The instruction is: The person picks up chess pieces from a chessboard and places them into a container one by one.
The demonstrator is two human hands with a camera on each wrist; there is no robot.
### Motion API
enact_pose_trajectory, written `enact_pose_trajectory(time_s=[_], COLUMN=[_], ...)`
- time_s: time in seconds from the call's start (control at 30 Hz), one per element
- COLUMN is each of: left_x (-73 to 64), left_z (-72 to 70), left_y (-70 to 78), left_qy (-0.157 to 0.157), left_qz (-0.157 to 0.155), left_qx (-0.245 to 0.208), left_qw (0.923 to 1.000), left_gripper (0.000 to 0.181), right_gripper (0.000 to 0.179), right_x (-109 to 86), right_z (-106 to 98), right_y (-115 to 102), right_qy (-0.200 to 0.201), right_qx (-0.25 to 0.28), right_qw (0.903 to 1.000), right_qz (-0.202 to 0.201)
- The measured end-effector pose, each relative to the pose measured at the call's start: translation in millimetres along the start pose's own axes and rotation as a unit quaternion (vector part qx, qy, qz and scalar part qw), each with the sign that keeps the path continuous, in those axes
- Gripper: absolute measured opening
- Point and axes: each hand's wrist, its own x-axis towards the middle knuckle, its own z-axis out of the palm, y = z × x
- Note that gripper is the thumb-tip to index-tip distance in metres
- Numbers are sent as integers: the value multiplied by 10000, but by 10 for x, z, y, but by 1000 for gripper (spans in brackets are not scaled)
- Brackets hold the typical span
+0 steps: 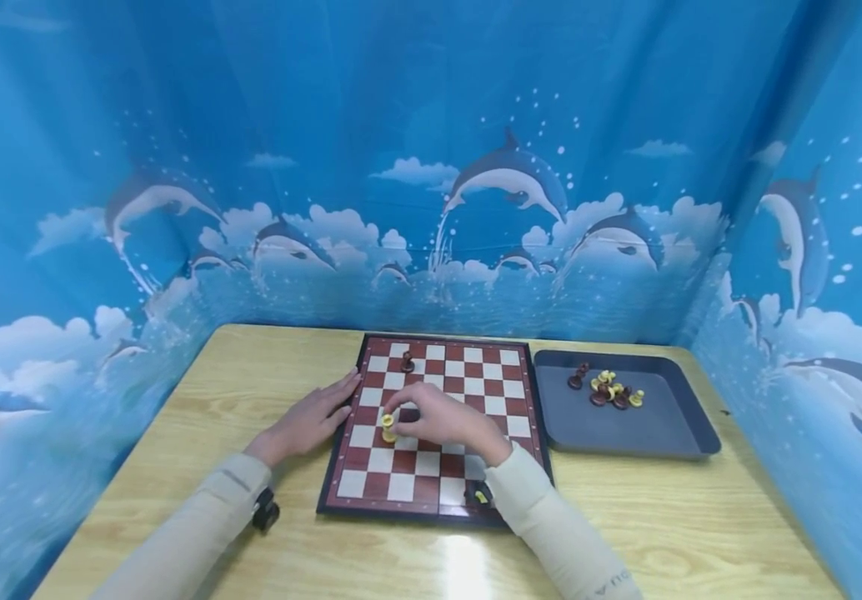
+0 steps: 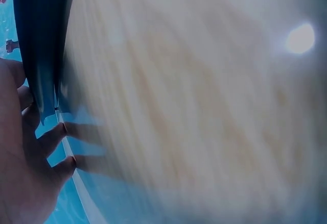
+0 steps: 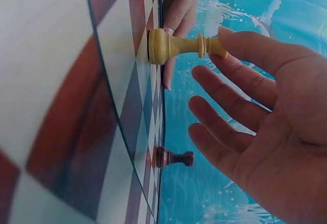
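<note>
My right hand (image 1: 437,414) pinches a yellow chess rook (image 1: 388,428) by its top, between thumb and index finger. In the right wrist view the yellow rook (image 3: 176,48) stands with its base at the board, the other fingers of my right hand (image 3: 276,96) spread loosely. My left hand (image 1: 309,423) rests at the left edge of the chessboard (image 1: 401,490), fingers stretched along its rim. A dark brown rook (image 1: 407,362) stands near the board's far left; the right wrist view shows this dark rook (image 3: 173,157) upright too.
A grey tray (image 1: 664,433) right of the board holds a cluster of yellow and dark chess pieces (image 1: 605,387). The wooden table (image 1: 266,358) surrounds both. A blue dolphin-print curtain (image 1: 371,100) hangs behind and at the sides.
</note>
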Motion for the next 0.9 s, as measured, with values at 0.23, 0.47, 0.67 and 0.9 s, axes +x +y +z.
enact_pose_trajectory(time_s=[0.23,0.47,0.67,0.9], left_x=[12,14,21,24], left_z=[9,-4,-3,7], left_y=[-5,32,27,17], left_qy=[56,-23,-6,-47], left_qz=[-31,-94,-82,-121], left_qx=[-27,-47,-34,-54], left_qw=[10000,9999,10000,9999], left_gripper=[57,57,57,57], right_gripper=[22,17,18,22], right_x=[32,-4,-73,-170], right_z=[15,9,-37,-142], right_y=[-53,-28,-13,6], right_qy=[0,171,648,688], right_qx=[-4,52,503,658], right_qw=[10000,9994,9955,9949], right_qz=[-33,-305,-481,-340])
